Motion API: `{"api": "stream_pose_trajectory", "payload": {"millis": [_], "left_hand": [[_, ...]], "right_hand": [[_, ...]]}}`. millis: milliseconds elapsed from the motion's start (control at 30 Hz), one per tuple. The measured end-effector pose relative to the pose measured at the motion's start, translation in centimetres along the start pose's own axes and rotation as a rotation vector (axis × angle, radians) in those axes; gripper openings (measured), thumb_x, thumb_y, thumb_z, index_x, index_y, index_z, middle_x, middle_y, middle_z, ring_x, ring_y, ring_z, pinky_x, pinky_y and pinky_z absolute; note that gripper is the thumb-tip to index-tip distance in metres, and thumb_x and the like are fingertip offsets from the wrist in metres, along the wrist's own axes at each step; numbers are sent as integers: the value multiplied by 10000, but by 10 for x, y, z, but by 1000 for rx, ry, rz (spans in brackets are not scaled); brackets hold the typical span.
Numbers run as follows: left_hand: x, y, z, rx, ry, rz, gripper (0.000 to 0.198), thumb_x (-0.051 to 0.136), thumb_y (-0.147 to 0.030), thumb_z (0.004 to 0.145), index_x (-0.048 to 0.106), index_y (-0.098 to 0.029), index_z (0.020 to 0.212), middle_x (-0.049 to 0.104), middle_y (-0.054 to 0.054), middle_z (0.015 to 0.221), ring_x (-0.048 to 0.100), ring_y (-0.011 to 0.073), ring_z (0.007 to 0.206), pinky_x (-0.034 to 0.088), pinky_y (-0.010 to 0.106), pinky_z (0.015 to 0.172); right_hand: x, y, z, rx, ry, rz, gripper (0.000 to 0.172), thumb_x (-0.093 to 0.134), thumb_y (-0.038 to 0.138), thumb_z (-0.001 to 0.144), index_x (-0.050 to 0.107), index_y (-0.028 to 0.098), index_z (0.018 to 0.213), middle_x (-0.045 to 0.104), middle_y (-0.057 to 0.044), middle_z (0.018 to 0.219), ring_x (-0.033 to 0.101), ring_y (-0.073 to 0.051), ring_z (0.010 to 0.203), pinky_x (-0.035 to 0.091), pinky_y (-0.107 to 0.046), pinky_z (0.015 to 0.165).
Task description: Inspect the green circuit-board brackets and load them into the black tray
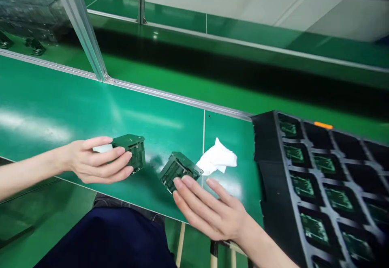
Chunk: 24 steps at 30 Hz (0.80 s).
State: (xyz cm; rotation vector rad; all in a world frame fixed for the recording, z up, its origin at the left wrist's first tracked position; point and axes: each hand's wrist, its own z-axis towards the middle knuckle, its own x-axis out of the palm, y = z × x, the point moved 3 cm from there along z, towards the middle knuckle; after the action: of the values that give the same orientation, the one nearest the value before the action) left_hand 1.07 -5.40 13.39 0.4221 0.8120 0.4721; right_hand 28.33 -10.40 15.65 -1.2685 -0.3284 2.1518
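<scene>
My left hand (103, 159) is closed around a dark, boxy part (129, 144) with slots and ribs on its right face. A small white piece (102, 148) shows between the thumb and fingers of that hand; I cannot make out what it is. A second dark boxy part (179, 168) is in my right hand (209, 207), tilted, its slotted side toward the left. The fingertips press on its lower edge, and the thumb's side is partly hidden. Behind my right hand a crumpled white cloth or tissue (217, 156) lies on the green table (170, 122).
On the right stands a black divided tray (300, 162), several of its compartments holding similar dark parts. A metal rail (167, 95) and an upright post (82, 28) border the table's far side. Clear plastic wrapping (30, 6) lies beyond, at upper left.
</scene>
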Motion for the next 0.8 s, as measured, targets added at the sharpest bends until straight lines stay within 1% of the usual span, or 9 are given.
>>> {"api": "stream_pose_trajectory", "payload": {"millis": [67, 133, 233, 367, 433, 533, 633, 700, 800], "left_hand": [[-4, 13, 0, -59, 78, -226, 360, 790, -244, 730, 675, -439, 1010, 707, -117, 951, 619, 77, 710, 546, 164, 674], [-3, 25, -3, -259, 136, -473, 433, 801, -266, 717, 656, -448, 1082, 720, -106, 894, 622, 82, 630, 548, 166, 584], [-1, 33, -6, -457, 187, -746, 377, 792, -298, 717, 688, -395, 1066, 733, -71, 855, 639, 99, 602, 559, 180, 526], [-1, 29, 0, -470, 480, -996, 387, 670, -223, 824, 649, -389, 1172, 743, -46, 996, 707, 110, 760, 600, 185, 645], [-2, 25, 1, -504, 526, -1005, 376, 654, -202, 831, 656, -402, 1150, 740, -40, 1028, 718, 122, 812, 613, 224, 726], [1, 17, -3, -709, 206, -778, 231, 776, -223, 722, 722, -363, 898, 750, -16, 969, 726, 190, 858, 591, 404, 889], [14, -5, -18, -1128, -224, -632, 418, 938, -314, 458, 708, -252, 801, 745, 59, 905, 701, 293, 942, 441, 589, 1035], [29, -24, -27, -1529, -472, -786, 595, 954, -387, 390, 694, -207, 895, 726, 87, 903, 683, 302, 926, 463, 581, 1000], [51, -55, -22, -2093, -934, -1299, 576, 855, -529, 574, 665, -166, 978, 696, 119, 968, 673, 285, 902, 561, 481, 852]], "right_hand": [[-10, -7, 4, -117, 28, 7, 135, 587, 206, 908, 695, 285, 931, 720, 83, 1080, 649, -76, 1055, 550, -193, 823], [-17, -11, 8, -223, 87, -1, 229, 511, 169, 931, 703, 290, 967, 706, 97, 1115, 636, -66, 1079, 541, -179, 852], [-20, -14, 8, -335, 177, -15, 295, 467, 127, 930, 699, 270, 1043, 683, 70, 1181, 611, -92, 1136, 529, -213, 920], [-19, -16, 3, -384, 97, -13, 302, 424, 160, 958, 705, 235, 1041, 677, 12, 1202, 600, -143, 1160, 430, -292, 1082], [-16, -15, 1, -363, 40, -6, 301, 413, 179, 965, 708, 235, 994, 682, 0, 1185, 604, -171, 1156, 336, -364, 1166], [-3, -13, -2, -147, 3, 21, 153, 554, 134, 888, 674, 178, 973, 693, -74, 1130, 594, -254, 1183, 321, -486, 1168], [19, -9, -9, 337, -145, 216, 369, 720, 157, 787, 602, 112, 1134, 677, -160, 1114, 590, -305, 1185, 449, -520, 1068], [39, -6, -18, 819, -390, 564, 543, 796, 268, 738, 573, 153, 1220, 675, -145, 1119, 635, -281, 1109, 528, -475, 983], [73, 6, -24, 1394, -726, 1140, 400, 648, 500, 849, 625, 234, 1146, 696, -103, 1079, 686, -243, 969, 594, -443, 829]]}}
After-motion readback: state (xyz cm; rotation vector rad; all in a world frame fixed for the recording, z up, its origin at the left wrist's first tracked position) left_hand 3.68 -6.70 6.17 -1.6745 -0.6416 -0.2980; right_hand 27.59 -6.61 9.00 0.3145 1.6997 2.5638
